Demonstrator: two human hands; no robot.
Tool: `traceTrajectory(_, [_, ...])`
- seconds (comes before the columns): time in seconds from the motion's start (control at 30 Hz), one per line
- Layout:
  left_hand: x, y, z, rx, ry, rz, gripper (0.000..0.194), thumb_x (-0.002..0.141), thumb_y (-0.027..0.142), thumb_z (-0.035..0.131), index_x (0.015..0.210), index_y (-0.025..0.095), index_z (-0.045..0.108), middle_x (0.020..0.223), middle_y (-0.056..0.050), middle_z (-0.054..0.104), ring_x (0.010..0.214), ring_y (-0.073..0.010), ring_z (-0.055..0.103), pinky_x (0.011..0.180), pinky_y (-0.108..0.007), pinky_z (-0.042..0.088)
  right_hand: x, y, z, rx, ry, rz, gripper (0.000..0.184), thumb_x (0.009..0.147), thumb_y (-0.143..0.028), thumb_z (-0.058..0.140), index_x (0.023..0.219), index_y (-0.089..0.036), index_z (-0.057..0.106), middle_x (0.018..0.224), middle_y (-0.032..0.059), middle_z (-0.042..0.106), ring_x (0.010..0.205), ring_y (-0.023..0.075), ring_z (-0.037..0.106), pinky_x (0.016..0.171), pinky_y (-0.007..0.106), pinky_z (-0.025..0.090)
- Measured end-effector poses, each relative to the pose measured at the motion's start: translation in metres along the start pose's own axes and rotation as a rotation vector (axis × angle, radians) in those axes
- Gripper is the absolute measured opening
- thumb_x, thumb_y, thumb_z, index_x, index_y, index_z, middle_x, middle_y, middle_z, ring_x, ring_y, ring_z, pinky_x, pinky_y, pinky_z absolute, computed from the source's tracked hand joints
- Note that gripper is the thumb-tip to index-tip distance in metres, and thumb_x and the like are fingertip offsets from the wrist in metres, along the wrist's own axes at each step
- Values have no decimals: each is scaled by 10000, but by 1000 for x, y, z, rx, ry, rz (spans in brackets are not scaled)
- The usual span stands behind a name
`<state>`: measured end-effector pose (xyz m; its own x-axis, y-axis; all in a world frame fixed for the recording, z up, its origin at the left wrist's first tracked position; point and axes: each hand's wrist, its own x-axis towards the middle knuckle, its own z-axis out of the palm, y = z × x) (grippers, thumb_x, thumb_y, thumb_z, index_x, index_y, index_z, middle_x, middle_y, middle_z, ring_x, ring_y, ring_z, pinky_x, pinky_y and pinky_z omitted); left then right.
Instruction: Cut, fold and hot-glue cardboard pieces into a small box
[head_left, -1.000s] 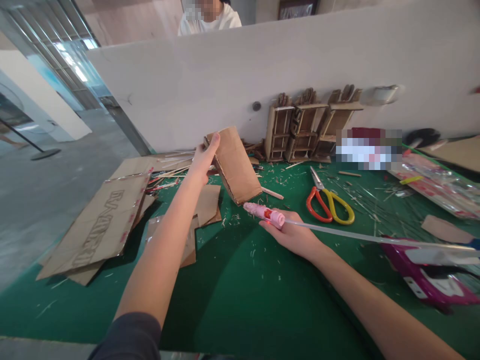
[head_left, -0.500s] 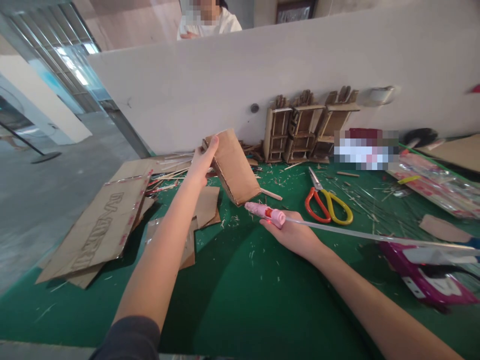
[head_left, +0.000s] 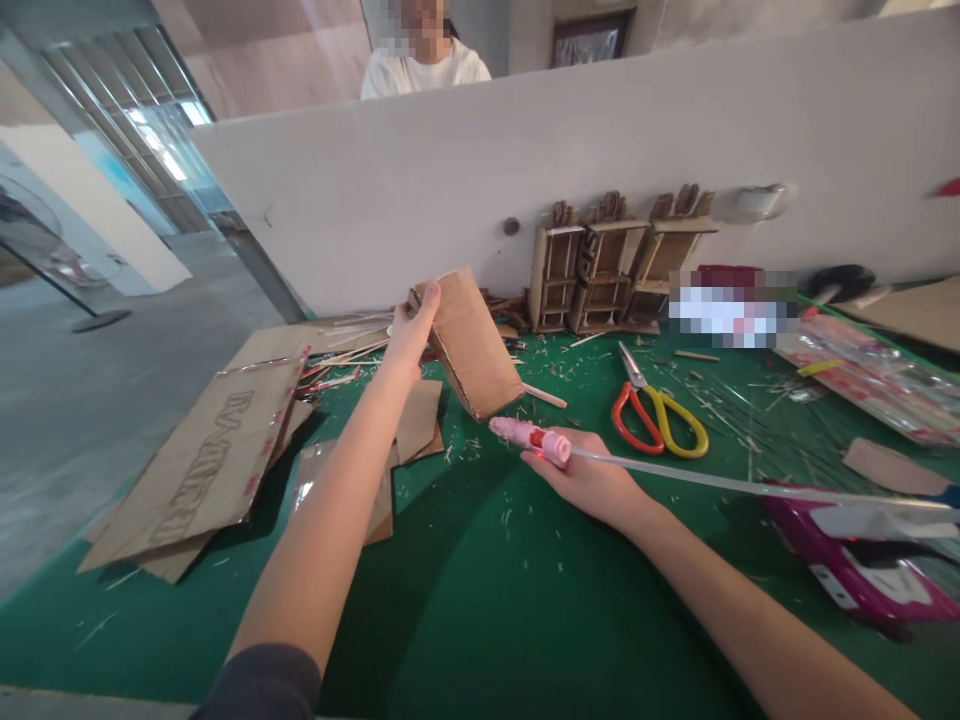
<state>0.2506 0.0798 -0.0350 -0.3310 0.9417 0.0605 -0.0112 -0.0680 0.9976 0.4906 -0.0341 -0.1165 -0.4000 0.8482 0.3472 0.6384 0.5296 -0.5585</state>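
My left hand (head_left: 414,332) grips a brown cardboard box (head_left: 476,340) by its upper left edge and holds it tilted above the table. A thin stick (head_left: 544,396) shows beyond the box's lower right corner. In my right hand (head_left: 589,475) is a pink hot glue gun (head_left: 529,440), its tip pointing left, just under the box's lower corner. I cannot tell whether tip and box touch. A long clear glue stick (head_left: 697,477) runs out of the gun's back toward the right. My right fingers are partly hidden behind the gun.
Scissors (head_left: 652,405) with red and yellow handles lie on the green table (head_left: 480,600). Three cardboard structures (head_left: 611,270) lean against the white partition (head_left: 420,180). Cardboard sheets (head_left: 202,450) lie left, a magenta device (head_left: 862,560) right. A person (head_left: 427,72) is behind the partition.
The whole view has shifted slightly, with things appearing a little lower. My hands keep their grips, and the box and glue gun stay in nearly the same relation.
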Motion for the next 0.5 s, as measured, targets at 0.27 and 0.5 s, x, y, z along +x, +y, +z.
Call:
traceTrajectory(0.27, [-3, -4, -1, -28, 7, 33, 760, 603, 830, 591, 1122, 281, 498, 1247, -107, 555, 1080, -300, 594, 644, -365, 561, 0, 5, 2, -75, 62, 3, 248, 896, -380, 524, 789, -228, 687, 752, 21, 715, 658, 187, 666, 624, 288, 519])
traceTrajectory(0.5, [0, -8, -5, -55, 24, 37, 773, 598, 842, 578, 1123, 283, 473, 1257, -102, 548, 1062, -289, 598, 612, -339, 558, 0, 10, -3, -51, 104, 22, 246, 908, -373, 509, 914, -230, 708, 869, 38, 744, 763, 215, 701, 665, 298, 535])
